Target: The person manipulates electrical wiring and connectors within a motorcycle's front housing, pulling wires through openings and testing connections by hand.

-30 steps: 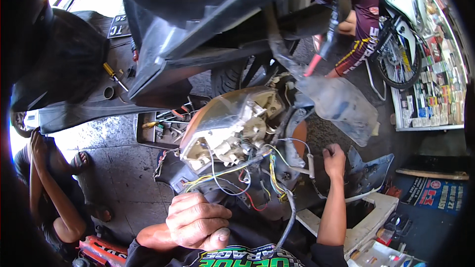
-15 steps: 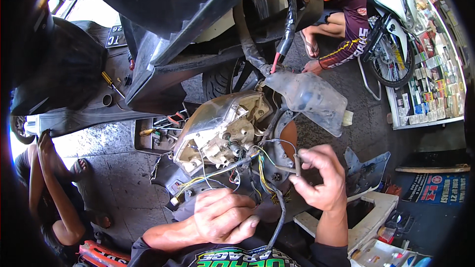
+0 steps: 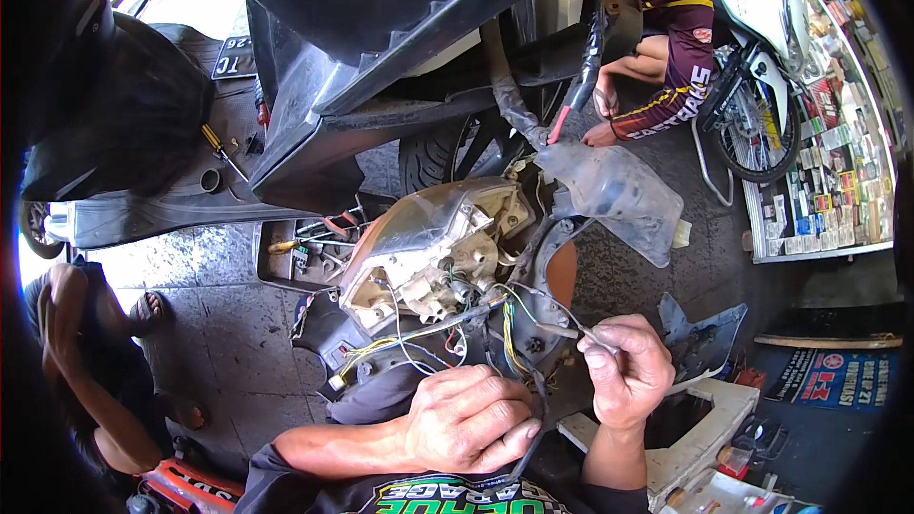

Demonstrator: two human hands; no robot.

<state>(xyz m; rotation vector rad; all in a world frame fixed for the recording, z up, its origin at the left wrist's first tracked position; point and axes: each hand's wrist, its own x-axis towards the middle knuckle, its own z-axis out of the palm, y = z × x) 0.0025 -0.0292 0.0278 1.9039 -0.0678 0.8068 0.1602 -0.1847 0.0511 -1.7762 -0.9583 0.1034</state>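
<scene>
My right hand (image 3: 628, 371) pinches a thin wire (image 3: 562, 310) between thumb and fingertips, a greyish length of it showing at the grip. My left hand (image 3: 476, 417) is closed with its fingers curled, against the dark wrapped cable (image 3: 543, 395); whatever it holds is hidden. Beyond both hands lies a motorcycle headlight unit (image 3: 428, 252), its pale back facing me. A wiring harness (image 3: 428, 328) with yellow, white, green and other wires runs across it toward my hands. A white connector (image 3: 337, 382) hangs at the harness's left end.
A translucent grey plastic tank (image 3: 619, 200) is beyond the headlight. A parts tray (image 3: 276, 266) holds tools. Dark motorcycle bodywork (image 3: 314, 86) overhangs the far side. Another person (image 3: 666, 38) crouches at the far right; someone else's arms (image 3: 81, 371) show at left.
My right hand has moved slightly down and closed its thumb and fingers into a tighter pinch on the wire. My left hand has shifted right, up to the wrapped cable.
</scene>
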